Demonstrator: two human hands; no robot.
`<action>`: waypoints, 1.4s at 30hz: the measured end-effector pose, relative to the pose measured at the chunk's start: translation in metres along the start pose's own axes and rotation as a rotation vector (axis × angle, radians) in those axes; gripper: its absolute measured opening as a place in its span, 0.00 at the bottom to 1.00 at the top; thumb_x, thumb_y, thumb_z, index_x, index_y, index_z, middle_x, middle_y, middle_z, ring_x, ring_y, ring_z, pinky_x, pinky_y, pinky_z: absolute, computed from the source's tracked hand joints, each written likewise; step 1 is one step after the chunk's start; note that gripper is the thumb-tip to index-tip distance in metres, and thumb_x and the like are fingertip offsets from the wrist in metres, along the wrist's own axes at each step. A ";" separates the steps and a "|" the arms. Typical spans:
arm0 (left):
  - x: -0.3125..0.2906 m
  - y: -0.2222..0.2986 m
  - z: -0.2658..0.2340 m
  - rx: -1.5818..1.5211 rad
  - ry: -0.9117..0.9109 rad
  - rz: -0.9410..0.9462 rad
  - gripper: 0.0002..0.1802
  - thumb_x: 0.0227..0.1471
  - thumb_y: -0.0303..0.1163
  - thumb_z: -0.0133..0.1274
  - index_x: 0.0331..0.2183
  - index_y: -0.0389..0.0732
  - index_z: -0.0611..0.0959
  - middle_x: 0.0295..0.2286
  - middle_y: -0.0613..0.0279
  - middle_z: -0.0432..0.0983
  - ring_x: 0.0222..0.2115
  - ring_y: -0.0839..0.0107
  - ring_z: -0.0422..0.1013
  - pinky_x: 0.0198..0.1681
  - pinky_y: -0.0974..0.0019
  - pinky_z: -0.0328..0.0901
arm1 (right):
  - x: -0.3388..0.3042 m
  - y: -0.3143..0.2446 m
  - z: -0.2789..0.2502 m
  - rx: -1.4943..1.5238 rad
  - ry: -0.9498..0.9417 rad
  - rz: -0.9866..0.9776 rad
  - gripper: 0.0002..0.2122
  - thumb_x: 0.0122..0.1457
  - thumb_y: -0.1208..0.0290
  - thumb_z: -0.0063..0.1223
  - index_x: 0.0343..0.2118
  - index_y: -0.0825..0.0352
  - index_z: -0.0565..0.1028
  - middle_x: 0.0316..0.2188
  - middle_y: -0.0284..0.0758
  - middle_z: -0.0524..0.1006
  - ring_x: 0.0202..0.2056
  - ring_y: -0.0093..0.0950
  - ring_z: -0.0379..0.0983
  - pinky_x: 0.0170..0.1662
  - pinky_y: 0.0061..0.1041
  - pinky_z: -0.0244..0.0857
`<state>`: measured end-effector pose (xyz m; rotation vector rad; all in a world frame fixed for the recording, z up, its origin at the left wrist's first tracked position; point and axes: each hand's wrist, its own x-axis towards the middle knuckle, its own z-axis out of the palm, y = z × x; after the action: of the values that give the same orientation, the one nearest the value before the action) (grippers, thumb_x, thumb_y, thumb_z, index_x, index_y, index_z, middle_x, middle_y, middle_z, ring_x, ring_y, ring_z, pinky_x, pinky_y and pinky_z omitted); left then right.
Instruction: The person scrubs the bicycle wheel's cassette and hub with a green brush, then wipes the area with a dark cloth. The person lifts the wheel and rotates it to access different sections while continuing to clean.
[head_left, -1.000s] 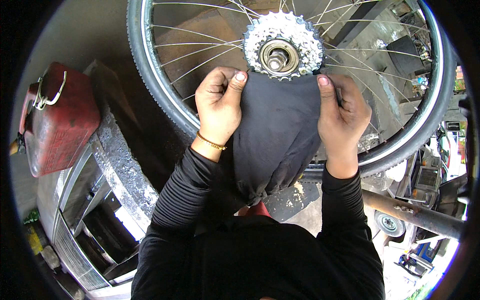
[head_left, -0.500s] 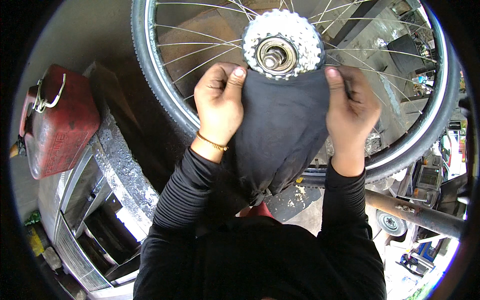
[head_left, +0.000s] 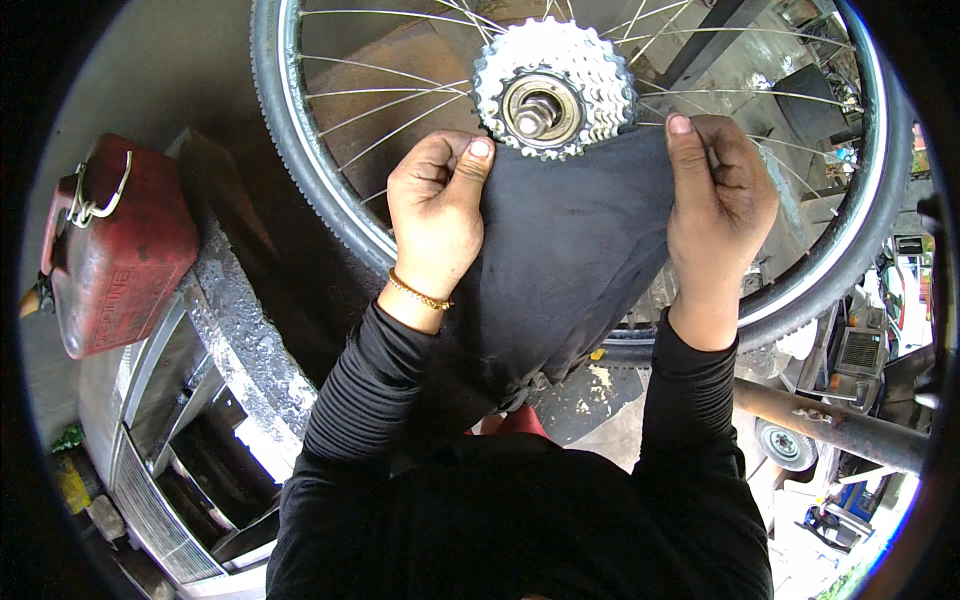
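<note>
Right hand (head_left: 722,195) shifted rightward above grey floor (head_left: 622,425).

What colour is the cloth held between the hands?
The cloth is charcoal black, best seen in the head view.

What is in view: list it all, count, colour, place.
Spoked wheel: one, black and silvery, top centre to right.
Sprocket stack: one, silvery, at the wheel's hub.
Cloth: one, black, stretched below the sprocket stack.
Canister: one, red, far left.
Ledge: one, grey, right of the canister.
Slatted panel: one, grey, lower left.
Pipe: one, rusty brown, lower right.
Smaller wheel: one, grey, below the pipe.
Background clutter: count unclear, mixed colours, right edge.
Bracelet: one, golden, left wrist.
Sleeves: two, black, both forearms.
Left grip: one, bare, pinching cloth's upper left edge.
Right grip: one, bare, pinching cloth's upper right edge.
</note>
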<state>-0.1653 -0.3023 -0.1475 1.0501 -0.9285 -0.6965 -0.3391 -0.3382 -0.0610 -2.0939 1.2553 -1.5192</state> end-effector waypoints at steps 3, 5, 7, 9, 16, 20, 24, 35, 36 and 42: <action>0.005 -0.006 -0.006 -0.001 0.002 0.036 0.08 0.52 0.26 0.54 0.23 0.34 0.76 0.19 0.73 0.67 0.21 0.85 0.58 0.25 0.80 0.56 | -0.003 0.001 0.006 -0.058 -0.049 -0.034 0.06 0.55 0.74 0.55 0.25 0.71 0.73 0.18 0.23 0.66 0.21 0.11 0.56 0.24 0.12 0.50; 0.007 -0.011 -0.013 -0.008 -0.006 -0.015 0.08 0.52 0.26 0.54 0.23 0.34 0.76 0.20 0.73 0.66 0.22 0.85 0.58 0.26 0.80 0.56 | -0.004 0.000 0.008 -0.093 -0.090 -0.034 0.06 0.55 0.74 0.55 0.25 0.71 0.73 0.17 0.27 0.67 0.19 0.14 0.57 0.23 0.14 0.52; 0.006 -0.009 -0.011 -0.013 -0.005 -0.001 0.08 0.53 0.26 0.53 0.23 0.34 0.76 0.19 0.73 0.66 0.21 0.85 0.58 0.25 0.80 0.56 | -0.003 -0.004 0.006 -0.074 -0.096 -0.019 0.06 0.54 0.74 0.55 0.24 0.70 0.72 0.15 0.37 0.70 0.16 0.21 0.64 0.22 0.19 0.59; 0.002 -0.004 -0.009 -0.005 -0.008 -0.003 0.08 0.53 0.26 0.53 0.23 0.34 0.75 0.19 0.73 0.65 0.21 0.85 0.58 0.25 0.80 0.56 | -0.005 -0.004 0.006 -0.071 -0.053 -0.037 0.06 0.54 0.74 0.55 0.24 0.70 0.72 0.16 0.37 0.70 0.17 0.21 0.64 0.22 0.19 0.59; -0.022 0.003 -0.009 0.038 -0.034 -0.019 0.09 0.53 0.26 0.52 0.22 0.35 0.74 0.18 0.74 0.64 0.20 0.86 0.57 0.23 0.80 0.54 | -0.019 -0.004 -0.007 -0.099 -0.051 -0.009 0.06 0.54 0.75 0.55 0.24 0.70 0.72 0.16 0.32 0.68 0.18 0.17 0.60 0.23 0.16 0.56; -0.014 0.008 -0.007 0.006 -0.017 -0.038 0.09 0.53 0.25 0.52 0.22 0.35 0.74 0.18 0.74 0.64 0.20 0.86 0.57 0.23 0.80 0.54 | -0.015 -0.006 -0.001 -0.089 -0.045 0.013 0.06 0.56 0.76 0.53 0.25 0.71 0.72 0.18 0.23 0.66 0.22 0.11 0.56 0.25 0.12 0.49; -0.011 0.003 -0.008 0.030 -0.018 -0.035 0.10 0.53 0.26 0.53 0.22 0.35 0.74 0.17 0.74 0.64 0.19 0.86 0.56 0.22 0.80 0.54 | -0.012 -0.004 0.003 -0.082 -0.048 -0.022 0.06 0.56 0.76 0.53 0.24 0.71 0.72 0.18 0.23 0.65 0.21 0.11 0.54 0.24 0.12 0.48; -0.013 0.000 -0.010 0.051 -0.027 -0.034 0.10 0.53 0.25 0.53 0.21 0.35 0.74 0.17 0.75 0.63 0.19 0.86 0.56 0.21 0.80 0.53 | -0.012 -0.005 0.003 -0.122 -0.063 -0.023 0.07 0.56 0.76 0.53 0.23 0.70 0.71 0.16 0.23 0.64 0.21 0.11 0.53 0.23 0.12 0.47; -0.012 -0.002 -0.010 0.067 -0.026 -0.023 0.10 0.53 0.25 0.53 0.21 0.35 0.74 0.17 0.75 0.63 0.19 0.86 0.56 0.21 0.80 0.53 | -0.011 -0.005 0.003 -0.124 -0.064 -0.024 0.07 0.56 0.76 0.53 0.23 0.70 0.71 0.16 0.23 0.64 0.21 0.11 0.53 0.23 0.12 0.47; 0.002 0.005 -0.011 0.042 0.012 -0.015 0.09 0.53 0.25 0.53 0.22 0.35 0.75 0.18 0.74 0.64 0.19 0.86 0.57 0.22 0.80 0.54 | -0.004 -0.006 0.010 -0.109 -0.062 -0.051 0.06 0.54 0.74 0.56 0.24 0.70 0.73 0.16 0.35 0.71 0.16 0.20 0.64 0.22 0.18 0.59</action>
<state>-0.1544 -0.2974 -0.1442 1.0983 -0.9294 -0.6853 -0.3280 -0.3344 -0.0635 -2.2398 1.2987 -1.4244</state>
